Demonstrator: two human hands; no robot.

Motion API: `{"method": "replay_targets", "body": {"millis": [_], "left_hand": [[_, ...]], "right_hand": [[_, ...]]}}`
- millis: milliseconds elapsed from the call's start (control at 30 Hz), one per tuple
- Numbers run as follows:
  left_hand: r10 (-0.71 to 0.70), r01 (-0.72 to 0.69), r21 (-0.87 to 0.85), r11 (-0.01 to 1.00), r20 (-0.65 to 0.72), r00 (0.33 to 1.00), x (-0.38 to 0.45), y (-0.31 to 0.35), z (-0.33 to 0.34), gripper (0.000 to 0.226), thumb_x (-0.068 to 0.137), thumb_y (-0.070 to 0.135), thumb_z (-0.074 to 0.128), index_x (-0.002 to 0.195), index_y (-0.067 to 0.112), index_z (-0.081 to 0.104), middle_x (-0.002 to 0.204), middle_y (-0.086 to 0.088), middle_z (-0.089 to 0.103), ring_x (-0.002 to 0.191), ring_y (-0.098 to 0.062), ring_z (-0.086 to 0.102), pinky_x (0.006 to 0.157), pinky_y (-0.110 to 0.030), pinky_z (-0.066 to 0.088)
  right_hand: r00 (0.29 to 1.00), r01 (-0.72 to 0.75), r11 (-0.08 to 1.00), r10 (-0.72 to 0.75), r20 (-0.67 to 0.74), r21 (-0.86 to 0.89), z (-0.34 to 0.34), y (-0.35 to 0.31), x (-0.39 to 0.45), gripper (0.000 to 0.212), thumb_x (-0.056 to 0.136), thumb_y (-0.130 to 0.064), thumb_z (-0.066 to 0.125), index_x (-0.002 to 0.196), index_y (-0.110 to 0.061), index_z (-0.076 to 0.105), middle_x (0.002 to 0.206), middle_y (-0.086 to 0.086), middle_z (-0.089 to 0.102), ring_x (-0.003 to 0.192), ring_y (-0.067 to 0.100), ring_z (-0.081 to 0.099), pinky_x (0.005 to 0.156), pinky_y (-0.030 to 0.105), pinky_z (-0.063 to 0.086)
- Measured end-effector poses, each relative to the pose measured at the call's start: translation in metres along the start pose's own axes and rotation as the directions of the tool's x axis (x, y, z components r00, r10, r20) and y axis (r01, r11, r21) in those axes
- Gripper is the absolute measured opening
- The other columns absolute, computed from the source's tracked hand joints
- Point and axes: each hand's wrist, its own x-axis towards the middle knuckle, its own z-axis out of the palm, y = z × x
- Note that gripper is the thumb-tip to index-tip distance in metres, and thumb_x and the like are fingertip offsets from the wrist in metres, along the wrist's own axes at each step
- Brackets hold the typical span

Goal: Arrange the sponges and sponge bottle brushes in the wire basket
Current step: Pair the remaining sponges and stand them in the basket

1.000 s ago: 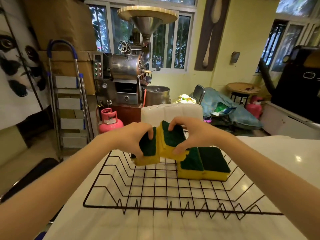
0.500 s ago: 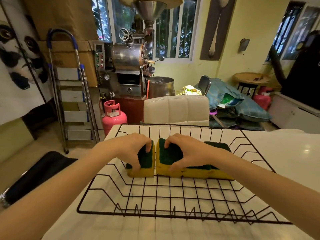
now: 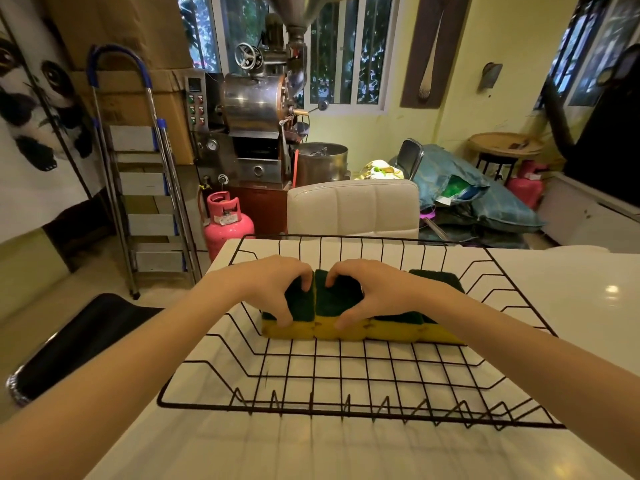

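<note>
Head view, right hand (image 3: 377, 292) hiding sponges (image 3: 341, 329), wire basket (image 3: 346, 407)

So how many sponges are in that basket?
4, in one row: leftmost sponge under the left hand, second sponge under the right hand, two sponges beyond. Arms could hide more.

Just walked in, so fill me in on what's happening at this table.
A person is lining up green-and-yellow sponges in a black wire basket on a white table. The left hand grips the leftmost sponge and the right hand grips the one beside it, pressing them together, green side up. More sponges sit to the right in the same row. No bottle brushes are in view.
</note>
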Motion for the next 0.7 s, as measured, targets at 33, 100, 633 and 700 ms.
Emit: {"method": "replay_targets", "body": {"millis": [33,100,633,700], "left_hand": [[0.004,-0.004,-0.013,1.000,-0.010,1.000,0.000,-0.001,0.001,0.047,0.064,0.018,0.073,0.100,0.026,0.044,0.105,0.000,0.045,0.093,-0.018,0.045,0.070,-0.024,0.041],[-0.002,0.001,-0.043,0.999,-0.023,1.000,-0.001,-0.002,0.003,0.046,0.066,0.017,0.072,0.100,0.026,0.043,0.108,-0.002,0.048,0.094,-0.019,0.047,0.070,-0.025,0.043],[0.006,-0.013,-0.055,0.998,-0.123,0.992,-0.010,0.008,0.024,0.037,0.071,0.021,0.066,0.097,0.022,0.040,0.099,0.002,0.040,0.084,-0.012,0.040,0.059,-0.017,0.032],[-0.010,0.004,-0.061,0.998,-0.111,0.994,-0.011,0.009,0.024,0.039,0.072,0.020,0.066,0.101,0.019,0.041,0.102,0.001,0.040,0.086,-0.012,0.040,0.061,-0.017,0.034]], "right_hand": [[1.000,0.003,1.000,-0.003,-0.005,0.004,0.000,0.001,0.000,0.057,0.072,-0.036,0.074,0.120,-0.020,0.047,0.108,-0.007,0.046,0.100,0.012,0.044,0.080,0.020,0.041],[1.000,0.007,1.000,-0.007,-0.014,-0.005,0.000,0.001,0.000,0.058,0.072,-0.037,0.074,0.120,-0.020,0.047,0.110,-0.004,0.048,0.100,0.012,0.044,0.082,0.022,0.041],[1.000,-0.017,1.000,0.018,0.017,-0.021,0.004,-0.003,-0.007,0.060,0.072,-0.037,0.074,0.122,-0.021,0.045,0.123,0.002,0.050,0.103,0.013,0.045,0.083,0.025,0.041],[0.999,-0.017,0.995,0.021,0.034,-0.100,0.004,-0.004,-0.007,0.062,0.072,-0.041,0.072,0.124,-0.021,0.043,0.125,0.003,0.049,0.112,0.018,0.044,0.090,0.029,0.041]]}}
